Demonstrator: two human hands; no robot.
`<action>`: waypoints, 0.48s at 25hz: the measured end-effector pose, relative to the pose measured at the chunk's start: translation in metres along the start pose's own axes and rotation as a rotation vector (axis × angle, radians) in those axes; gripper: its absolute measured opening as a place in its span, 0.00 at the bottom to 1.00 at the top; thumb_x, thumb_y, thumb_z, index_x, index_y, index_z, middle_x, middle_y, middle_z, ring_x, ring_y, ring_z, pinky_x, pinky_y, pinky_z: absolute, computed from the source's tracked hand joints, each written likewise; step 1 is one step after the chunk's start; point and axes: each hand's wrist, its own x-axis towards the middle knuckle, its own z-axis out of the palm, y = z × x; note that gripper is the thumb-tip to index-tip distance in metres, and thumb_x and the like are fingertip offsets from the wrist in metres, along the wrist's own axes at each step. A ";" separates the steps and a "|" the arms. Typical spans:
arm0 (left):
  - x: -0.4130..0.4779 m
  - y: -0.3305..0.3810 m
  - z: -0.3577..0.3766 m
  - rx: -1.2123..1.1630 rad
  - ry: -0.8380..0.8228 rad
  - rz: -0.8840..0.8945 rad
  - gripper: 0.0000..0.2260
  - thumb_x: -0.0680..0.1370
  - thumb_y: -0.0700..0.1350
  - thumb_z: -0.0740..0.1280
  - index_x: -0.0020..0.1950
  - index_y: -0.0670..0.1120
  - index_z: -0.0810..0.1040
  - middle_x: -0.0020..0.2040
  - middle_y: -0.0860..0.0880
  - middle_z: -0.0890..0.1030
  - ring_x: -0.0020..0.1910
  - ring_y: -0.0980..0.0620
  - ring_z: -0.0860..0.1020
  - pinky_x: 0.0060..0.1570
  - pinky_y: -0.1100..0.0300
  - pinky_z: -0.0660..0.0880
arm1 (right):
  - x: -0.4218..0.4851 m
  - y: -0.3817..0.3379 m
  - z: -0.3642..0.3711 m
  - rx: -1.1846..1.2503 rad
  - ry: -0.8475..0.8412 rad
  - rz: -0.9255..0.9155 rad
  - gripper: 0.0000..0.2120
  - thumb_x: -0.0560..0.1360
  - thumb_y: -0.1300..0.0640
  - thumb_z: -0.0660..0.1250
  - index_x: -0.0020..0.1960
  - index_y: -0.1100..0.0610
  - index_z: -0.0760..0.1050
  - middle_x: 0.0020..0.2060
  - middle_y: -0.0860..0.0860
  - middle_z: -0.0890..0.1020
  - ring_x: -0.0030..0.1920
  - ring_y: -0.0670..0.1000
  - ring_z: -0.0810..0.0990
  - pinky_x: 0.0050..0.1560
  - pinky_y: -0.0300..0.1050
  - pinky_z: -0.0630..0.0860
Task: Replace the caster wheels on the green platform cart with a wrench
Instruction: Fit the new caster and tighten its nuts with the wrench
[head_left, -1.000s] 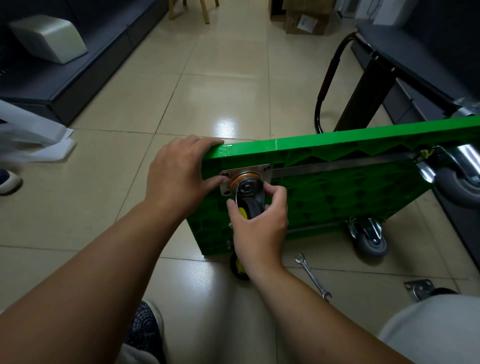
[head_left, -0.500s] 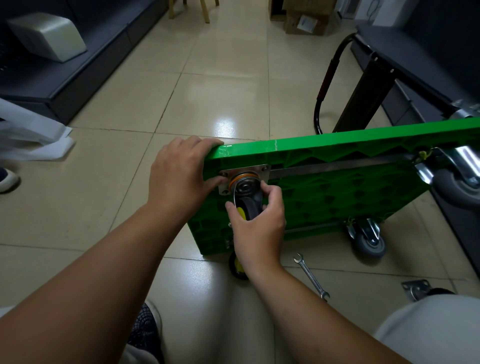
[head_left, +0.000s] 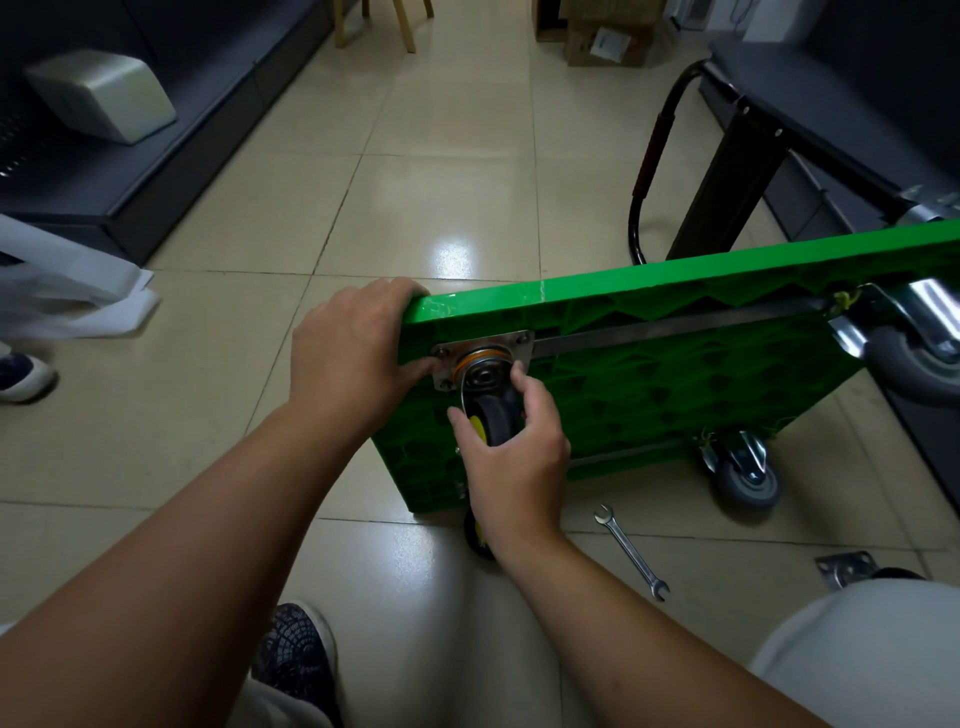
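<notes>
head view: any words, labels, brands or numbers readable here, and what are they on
No text reads clearly.
On the cardboard box, a white label: print too blurred to read.
On the wrench: any marking too small to tell.
On the green cart and the caster: no lettering seen.

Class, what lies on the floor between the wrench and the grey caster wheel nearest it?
Only bare floor tile separates wrench and grey caster wheel; head view shows it.

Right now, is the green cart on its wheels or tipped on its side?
Tipped on its side: the green cart stands on one edge, underside facing the camera.
</notes>
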 end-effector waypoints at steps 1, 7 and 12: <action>-0.001 0.000 -0.002 -0.003 -0.013 0.000 0.23 0.70 0.59 0.77 0.61 0.56 0.75 0.53 0.54 0.81 0.50 0.47 0.78 0.43 0.53 0.75 | -0.001 0.002 -0.001 -0.050 0.009 -0.040 0.30 0.68 0.55 0.80 0.68 0.56 0.75 0.65 0.47 0.79 0.64 0.46 0.77 0.62 0.35 0.73; -0.014 0.007 -0.011 0.015 -0.095 -0.018 0.20 0.71 0.60 0.76 0.57 0.55 0.76 0.48 0.54 0.80 0.46 0.49 0.77 0.42 0.51 0.78 | -0.009 0.011 -0.014 -0.157 -0.029 -0.151 0.33 0.69 0.54 0.80 0.71 0.59 0.74 0.65 0.54 0.79 0.65 0.54 0.79 0.63 0.41 0.74; -0.024 0.007 -0.019 0.057 -0.137 -0.044 0.20 0.71 0.61 0.75 0.57 0.53 0.76 0.48 0.54 0.79 0.45 0.49 0.77 0.41 0.51 0.79 | -0.010 0.018 -0.016 -0.213 -0.095 -0.246 0.35 0.70 0.53 0.79 0.72 0.60 0.72 0.68 0.57 0.77 0.66 0.57 0.78 0.64 0.55 0.78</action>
